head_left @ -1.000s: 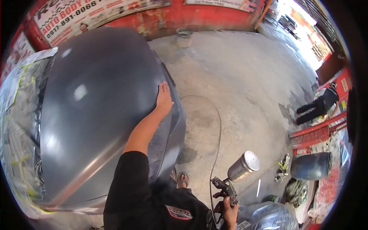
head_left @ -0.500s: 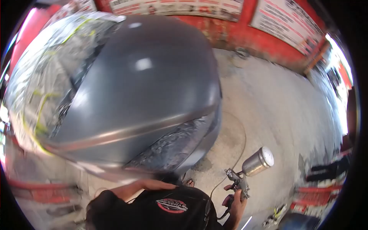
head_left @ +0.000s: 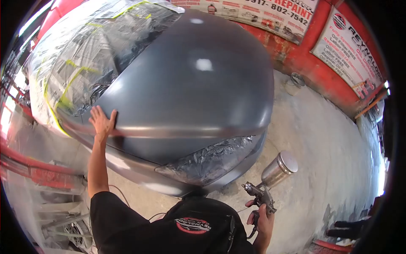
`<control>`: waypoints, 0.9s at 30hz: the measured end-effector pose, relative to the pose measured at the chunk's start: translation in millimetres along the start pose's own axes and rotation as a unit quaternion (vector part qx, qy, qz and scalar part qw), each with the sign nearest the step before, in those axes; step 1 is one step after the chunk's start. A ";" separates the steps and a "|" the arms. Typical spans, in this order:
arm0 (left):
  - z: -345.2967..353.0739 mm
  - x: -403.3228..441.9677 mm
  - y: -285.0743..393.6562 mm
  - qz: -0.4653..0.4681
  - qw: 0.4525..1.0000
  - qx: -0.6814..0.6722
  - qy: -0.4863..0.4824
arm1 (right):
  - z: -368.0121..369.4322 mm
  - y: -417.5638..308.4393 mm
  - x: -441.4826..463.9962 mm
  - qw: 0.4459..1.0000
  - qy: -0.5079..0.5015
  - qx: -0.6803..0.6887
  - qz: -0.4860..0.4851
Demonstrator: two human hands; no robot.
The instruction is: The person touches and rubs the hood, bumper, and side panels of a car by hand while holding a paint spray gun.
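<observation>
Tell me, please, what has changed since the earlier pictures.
The bare left hand moved from the front edge of the dark-grey car hood, drew inward, then went out to the hood's rear corner, near the translucent, yellow-taped plastic sheeting. The view turned too. The bare right hand still holds the silver metal spray gun.

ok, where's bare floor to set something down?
Widest: the floor right of the car and spray gun, running to the red wall, where a bucket stands. Crowded: lower left, around the red frame; lower right, around another person's legs.

Smooth car hood (head_left: 182, 91) (softly glossy)
</observation>
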State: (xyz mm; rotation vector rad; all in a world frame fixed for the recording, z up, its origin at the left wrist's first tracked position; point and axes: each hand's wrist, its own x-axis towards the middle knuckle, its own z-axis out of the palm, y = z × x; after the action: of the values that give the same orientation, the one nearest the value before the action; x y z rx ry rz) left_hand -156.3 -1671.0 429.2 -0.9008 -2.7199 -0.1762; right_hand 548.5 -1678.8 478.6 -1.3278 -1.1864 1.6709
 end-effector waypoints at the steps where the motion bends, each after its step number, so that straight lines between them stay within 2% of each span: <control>1: -1.0 6.2 27.7 0.053 0.999 -0.006 -0.005 | 0.0 2.0 -2.9 1.000 0.014 0.003 -0.002; 6: 0.3 -3.6 224.2 0.290 0.955 -0.062 -0.024 | -0.3 21.7 -17.2 0.994 0.103 0.042 0.014; 10: -8.8 -72.4 412.2 0.500 0.863 -0.057 -0.036 | 0.8 34.1 -39.0 0.982 0.179 0.055 0.032; 14: 40.1 -158.3 567.4 0.613 0.785 -0.089 -0.024 | 10.6 50.8 -68.7 0.954 0.291 0.042 0.050; 17: 75.3 -223.1 651.6 0.703 0.711 0.008 -0.011 | 21.1 55.3 -88.8 0.931 0.351 0.077 0.071; 18: 79.1 -251.1 669.7 0.728 0.679 0.047 -0.077 | 23.9 55.5 -96.1 0.925 0.361 0.090 0.079; 19: 84.3 -281.1 681.1 0.747 0.644 0.087 -0.142 | 27.1 61.8 -104.2 0.910 0.391 0.078 0.117; 20: 100.5 -311.9 687.4 0.692 0.570 -0.040 -0.441 | 27.3 62.0 -107.2 0.906 0.400 0.076 0.118; 21: 118.1 -352.2 673.9 0.676 0.491 -0.128 -0.534 | 29.3 60.1 -110.3 0.903 0.406 0.076 0.120; 22: 114.5 -391.1 633.8 0.696 0.450 -0.246 -0.503 | 34.1 57.6 -113.5 0.901 0.410 0.077 0.124; 23: 121.9 -429.8 599.7 0.734 0.361 -0.252 -0.516 | 39.0 48.0 -109.4 0.895 0.423 0.071 0.122; 24: 137.1 -466.1 546.7 0.739 0.263 -0.364 -0.502 | 39.7 47.3 -110.6 0.892 0.426 0.078 0.132; 26: 73.0 -442.6 456.6 0.685 0.196 -0.208 -0.670 | 32.4 52.0 -108.7 0.893 0.418 0.084 0.145; 27: 37.1 -429.4 410.7 0.649 0.180 -0.122 -0.729 | 15.7 74.0 -115.0 0.883 0.396 0.080 0.240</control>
State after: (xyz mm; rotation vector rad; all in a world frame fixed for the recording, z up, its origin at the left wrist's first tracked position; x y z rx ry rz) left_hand 413.0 -1579.1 281.0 1.6441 0.1325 -0.4277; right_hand 563.1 -1812.6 449.8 -2.0210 -0.2377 1.2422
